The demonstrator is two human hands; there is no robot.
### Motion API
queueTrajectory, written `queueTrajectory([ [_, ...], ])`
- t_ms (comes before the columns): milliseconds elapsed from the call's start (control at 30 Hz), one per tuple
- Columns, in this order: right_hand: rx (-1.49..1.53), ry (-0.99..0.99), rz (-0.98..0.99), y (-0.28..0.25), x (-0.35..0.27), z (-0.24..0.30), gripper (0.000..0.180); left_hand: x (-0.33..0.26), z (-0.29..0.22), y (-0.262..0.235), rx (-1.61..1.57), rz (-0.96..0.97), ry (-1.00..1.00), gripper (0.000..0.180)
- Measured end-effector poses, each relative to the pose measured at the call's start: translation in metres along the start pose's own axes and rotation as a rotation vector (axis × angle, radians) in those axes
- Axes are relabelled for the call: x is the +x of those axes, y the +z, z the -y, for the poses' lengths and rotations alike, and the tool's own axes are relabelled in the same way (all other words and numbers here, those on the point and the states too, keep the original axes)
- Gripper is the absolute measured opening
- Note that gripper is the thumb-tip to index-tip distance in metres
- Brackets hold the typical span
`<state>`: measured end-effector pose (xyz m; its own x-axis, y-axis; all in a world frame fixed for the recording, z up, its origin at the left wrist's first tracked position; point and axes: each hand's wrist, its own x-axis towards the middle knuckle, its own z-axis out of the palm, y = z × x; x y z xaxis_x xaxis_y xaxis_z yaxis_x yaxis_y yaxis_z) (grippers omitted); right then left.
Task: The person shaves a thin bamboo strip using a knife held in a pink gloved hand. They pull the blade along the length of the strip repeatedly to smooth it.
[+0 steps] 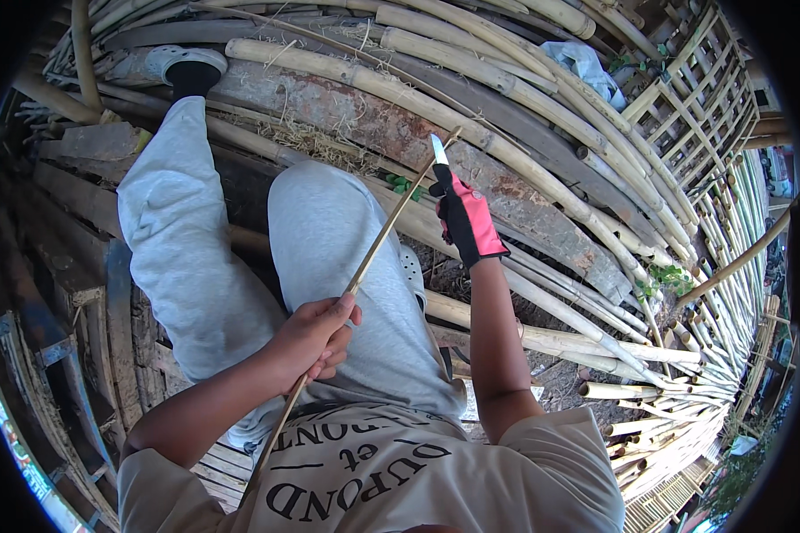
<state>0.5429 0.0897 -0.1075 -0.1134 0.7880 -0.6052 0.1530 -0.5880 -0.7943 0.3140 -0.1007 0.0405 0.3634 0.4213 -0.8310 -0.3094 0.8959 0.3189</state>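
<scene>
You're whittling: your left hand (pixel 316 333) pinches 1 thin bamboo strip (pixel 378 244) slanting across your knee, while your gloved right hand (pixel 465 222) grips the knife (pixel 439 151) at its tip. Next stroke needs a steady, shallow blade angle.

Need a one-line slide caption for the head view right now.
Bare left hand grips a thin bamboo strip while the gloved right hand holds a knife against it, above stacked bamboo poles.
</scene>
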Motion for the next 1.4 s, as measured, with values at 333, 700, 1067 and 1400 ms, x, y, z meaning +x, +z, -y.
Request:
queueTrajectory([
  [333,-0.153,-0.058,0.019,-0.001,0.012,-0.014,0.047,-0.003,-0.013,0.006,0.008,-0.073,-0.095,0.044],
  [700,-0.499,0.004,0.177,0.015,0.072,-0.009,0.045,0.006,-0.015,0.008,-0.023,-0.094,-0.094,0.046],
  [1067,-0.429,0.309,0.278,0.018,0.077,0.013,0.048,0.011,-0.009,-0.002,-0.097,-0.077,-0.096,0.046],
  [1400,-0.119,0.456,0.748,0.035,0.044,-0.022,0.047,0.013,-0.005,-0.012,-0.155,-0.072,-0.077,0.045],
])
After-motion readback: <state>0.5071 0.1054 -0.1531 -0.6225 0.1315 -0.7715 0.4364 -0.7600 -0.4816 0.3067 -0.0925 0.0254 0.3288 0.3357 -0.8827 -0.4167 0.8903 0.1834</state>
